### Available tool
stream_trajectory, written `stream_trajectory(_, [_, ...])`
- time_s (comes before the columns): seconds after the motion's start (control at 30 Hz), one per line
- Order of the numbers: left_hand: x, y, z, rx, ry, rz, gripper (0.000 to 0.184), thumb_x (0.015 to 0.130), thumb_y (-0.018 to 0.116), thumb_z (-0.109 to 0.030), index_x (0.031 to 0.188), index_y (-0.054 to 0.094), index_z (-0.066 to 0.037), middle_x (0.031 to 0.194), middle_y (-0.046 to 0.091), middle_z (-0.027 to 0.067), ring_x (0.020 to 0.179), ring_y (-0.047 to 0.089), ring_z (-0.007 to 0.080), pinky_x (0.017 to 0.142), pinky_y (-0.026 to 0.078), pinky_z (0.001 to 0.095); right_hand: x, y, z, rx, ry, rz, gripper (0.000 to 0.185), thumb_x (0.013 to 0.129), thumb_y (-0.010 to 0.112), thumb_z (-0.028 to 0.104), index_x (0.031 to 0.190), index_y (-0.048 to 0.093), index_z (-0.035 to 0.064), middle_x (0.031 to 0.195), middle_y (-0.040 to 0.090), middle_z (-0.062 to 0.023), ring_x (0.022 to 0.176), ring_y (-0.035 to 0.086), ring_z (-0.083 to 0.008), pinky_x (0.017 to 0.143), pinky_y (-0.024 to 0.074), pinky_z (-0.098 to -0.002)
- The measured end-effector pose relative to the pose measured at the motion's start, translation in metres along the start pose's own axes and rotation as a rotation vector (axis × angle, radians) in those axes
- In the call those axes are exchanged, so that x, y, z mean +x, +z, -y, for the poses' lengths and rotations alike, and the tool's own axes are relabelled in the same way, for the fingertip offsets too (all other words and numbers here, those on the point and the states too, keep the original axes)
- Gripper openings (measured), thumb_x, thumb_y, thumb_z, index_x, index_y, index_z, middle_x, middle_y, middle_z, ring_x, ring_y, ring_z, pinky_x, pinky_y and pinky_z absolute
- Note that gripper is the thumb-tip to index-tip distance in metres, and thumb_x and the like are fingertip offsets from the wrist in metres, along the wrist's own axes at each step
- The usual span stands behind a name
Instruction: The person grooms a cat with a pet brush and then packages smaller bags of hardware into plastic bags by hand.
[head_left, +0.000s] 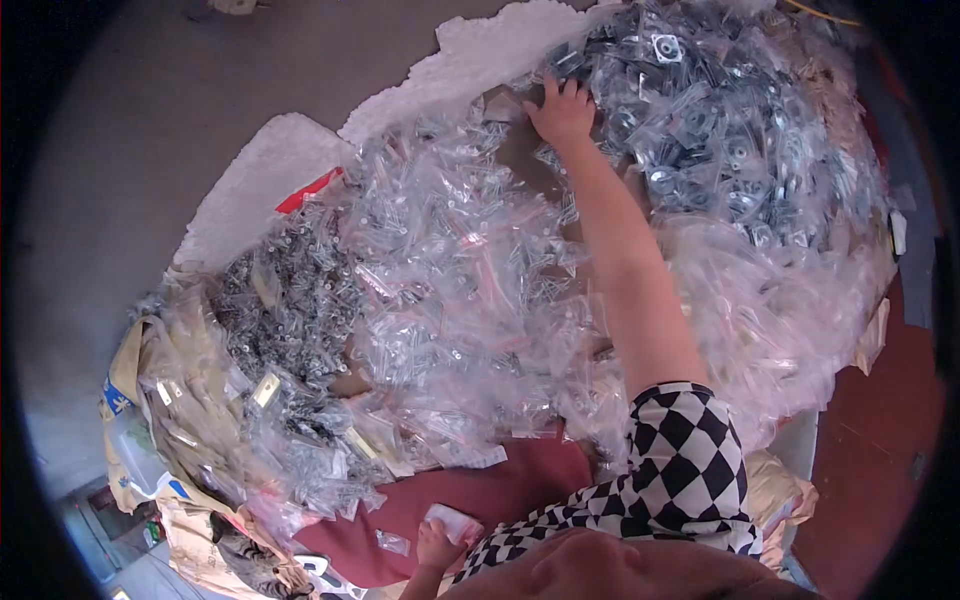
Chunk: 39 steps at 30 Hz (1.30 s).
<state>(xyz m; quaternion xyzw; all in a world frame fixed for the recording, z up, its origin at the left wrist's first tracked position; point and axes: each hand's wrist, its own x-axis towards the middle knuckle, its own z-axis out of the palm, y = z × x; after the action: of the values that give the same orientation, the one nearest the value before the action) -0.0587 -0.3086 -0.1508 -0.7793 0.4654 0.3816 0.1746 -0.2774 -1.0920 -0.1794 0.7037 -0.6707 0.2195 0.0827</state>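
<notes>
My right hand (562,112) reaches far forward, palm down with its fingers spread, at the left edge of a heap of bagged metal parts (700,130). Nothing shows gripped in it. Low in the view, my left hand (437,547) is closed on the edge of a small whitish plastic bag (456,523), over a dark red cloth (500,480). A small clear packet (393,542) lies on the cloth to the left of that hand. Clear bags of small hardware (460,250) fill the middle, to the left of my right forearm.
Loose dark screws or fasteners (290,300) are piled at left, near a red strip (309,191). Crumpled clear bags (750,320) lie right of my arm. White sheeting (265,185) edges the far side. A striped cat (250,560) lies at lower left on brown paper.
</notes>
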Motion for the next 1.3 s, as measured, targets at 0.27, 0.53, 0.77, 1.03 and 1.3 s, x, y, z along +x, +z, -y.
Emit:
stream_trajectory(0.27, [0.002, 0.003, 0.001, -0.020, 0.010, -0.024, 0.071, 0.061, 0.084, -0.042, 0.108, 0.047, -0.003, 0.108, 0.051, 0.0243, 0.103, 0.057, 0.0424, 0.086, 0.051, 0.0470, -0.018, -0.012, 0.032, 0.040, -0.016, 0.228, 0.051, 0.087, 0.061, 0.044, 0.126, 0.058, 0.0099, 0.121, 0.059, -0.0133, 0.115, 0.055, -0.0322, 0.092, 0.0464, -0.0505])
stream_trajectory(0.53, [0.000, -0.003, -0.002, 0.002, -0.009, -0.020, 0.073, 0.060, 0.085, -0.043, 0.109, 0.047, -0.005, 0.106, 0.051, 0.0232, 0.103, 0.057, 0.0423, 0.084, 0.053, 0.0471, 0.014, -0.046, -0.007, -0.197, -0.345, -0.334, 0.029, 0.085, 0.060, 0.017, 0.114, 0.064, 0.0180, 0.119, 0.063, -0.0154, 0.109, 0.061, -0.0297, 0.092, 0.0491, -0.0473])
stream_trajectory(0.77, [0.003, 0.011, 0.002, -0.042, -0.068, -0.060, 0.079, 0.059, 0.086, -0.046, 0.112, 0.048, -0.002, 0.109, 0.051, 0.0234, 0.105, 0.056, 0.0418, 0.086, 0.052, 0.0464, 0.078, -0.087, -0.048, -0.225, -0.140, -0.069, 0.014, 0.090, 0.056, 0.021, 0.097, 0.068, 0.0158, 0.088, 0.071, -0.0108, 0.085, 0.069, -0.0351, 0.066, 0.0553, -0.0492])
stream_trajectory(1.03, [0.004, 0.013, 0.004, 0.018, -0.049, 0.019, 0.085, 0.060, 0.085, -0.048, 0.119, 0.046, 0.000, 0.112, 0.050, 0.0236, 0.107, 0.055, 0.0414, 0.090, 0.050, 0.0457, 0.109, -0.202, -0.081, -0.071, -0.114, -0.858, 0.034, 0.079, 0.062, 0.013, 0.113, 0.063, 0.0086, 0.103, 0.067, -0.0148, 0.094, 0.062, -0.0360, 0.081, 0.0506, -0.0449])
stream_trajectory(1.3, [-0.001, 0.004, 0.002, 0.009, 0.024, -0.050, 0.085, 0.060, 0.085, -0.049, 0.117, 0.045, 0.000, 0.109, 0.050, 0.0250, 0.104, 0.055, 0.0431, 0.086, 0.050, 0.0474, 0.037, -0.016, -0.048, -0.522, -0.715, -0.077, 0.041, 0.085, 0.057, 0.016, 0.126, 0.058, 0.0163, 0.111, 0.062, -0.0038, 0.107, 0.057, -0.0193, 0.085, 0.0473, -0.0360])
